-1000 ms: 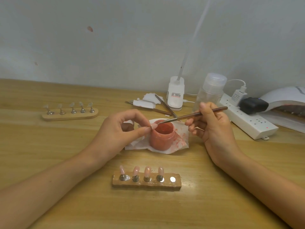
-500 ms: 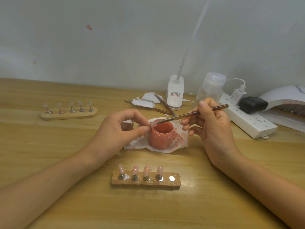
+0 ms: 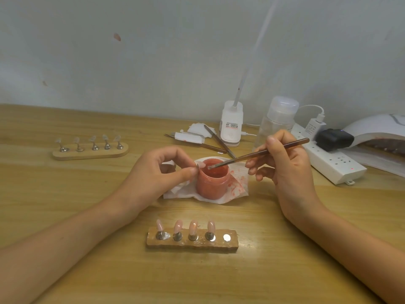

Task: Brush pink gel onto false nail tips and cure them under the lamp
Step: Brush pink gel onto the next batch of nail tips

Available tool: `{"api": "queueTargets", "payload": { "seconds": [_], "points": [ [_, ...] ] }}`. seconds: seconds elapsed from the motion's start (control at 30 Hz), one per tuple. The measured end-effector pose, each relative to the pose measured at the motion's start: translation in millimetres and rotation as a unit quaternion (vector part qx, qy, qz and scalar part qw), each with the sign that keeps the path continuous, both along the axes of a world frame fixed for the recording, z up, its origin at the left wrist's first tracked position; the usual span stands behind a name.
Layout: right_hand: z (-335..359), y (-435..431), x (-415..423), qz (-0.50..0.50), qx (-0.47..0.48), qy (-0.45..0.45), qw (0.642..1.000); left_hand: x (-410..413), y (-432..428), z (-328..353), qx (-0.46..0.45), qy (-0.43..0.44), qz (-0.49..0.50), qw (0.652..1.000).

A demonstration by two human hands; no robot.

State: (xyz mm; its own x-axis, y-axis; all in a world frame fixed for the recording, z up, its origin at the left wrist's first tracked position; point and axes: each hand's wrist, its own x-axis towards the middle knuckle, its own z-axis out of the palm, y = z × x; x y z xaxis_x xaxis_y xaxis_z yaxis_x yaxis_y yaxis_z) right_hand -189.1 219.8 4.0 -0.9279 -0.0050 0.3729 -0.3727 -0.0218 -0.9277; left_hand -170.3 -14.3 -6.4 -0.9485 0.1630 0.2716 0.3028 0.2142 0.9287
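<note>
A: Centre of the tabletop [image 3: 65, 205]?
B: A jar [image 3: 212, 179] is set on a tissue [image 3: 238, 187]; a near holder [image 3: 192, 243] is placed in front of it.
A: Hands?
B: The left hand [image 3: 157, 174] is held left of the jar, with a nail tip [image 3: 201, 165] pinched at the rim. The right hand [image 3: 285, 163] is held to the right, with a brush [image 3: 258, 154] reaching over the jar.
A: Behind?
B: A second holder [image 3: 89, 151] is set far left. Tools [image 3: 219, 141], a desk lamp base [image 3: 231, 123] and a bottle [image 3: 278, 119] are lined up behind the jar. A power strip [image 3: 328, 163] and a curing lamp [image 3: 377, 128] are found far right.

We record a single view, taken by a wide-angle camera worn on the person's head. It faces forward and down across the worktop [image 3: 65, 205] to the wall [image 3: 153, 62] behind. It sits near, with the left hand [image 3: 157, 174] and right hand [image 3: 285, 172] mid-frame.
</note>
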Motion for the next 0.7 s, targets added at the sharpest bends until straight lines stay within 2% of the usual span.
{"api": "queueTargets", "payload": {
  "seconds": [0.17,0.4,0.57,0.7],
  "points": [
    [2,13,-1,-0.041,0.001,0.02,0.999,-1,0,-2,0.004,-0.003,0.0,1.0],
    [7,25,-3,-0.046,-0.027,0.024,0.998,-4,-2,-6,0.005,0.001,-0.001,1.0],
    [12,21,-1,0.033,0.019,0.134,0.99,-3,-2,-5,0.005,0.004,0.0,1.0],
    [14,25,1,0.048,0.028,0.176,0.983,-3,-2,-6,0.003,0.005,-0.001,1.0]
  ]
}}
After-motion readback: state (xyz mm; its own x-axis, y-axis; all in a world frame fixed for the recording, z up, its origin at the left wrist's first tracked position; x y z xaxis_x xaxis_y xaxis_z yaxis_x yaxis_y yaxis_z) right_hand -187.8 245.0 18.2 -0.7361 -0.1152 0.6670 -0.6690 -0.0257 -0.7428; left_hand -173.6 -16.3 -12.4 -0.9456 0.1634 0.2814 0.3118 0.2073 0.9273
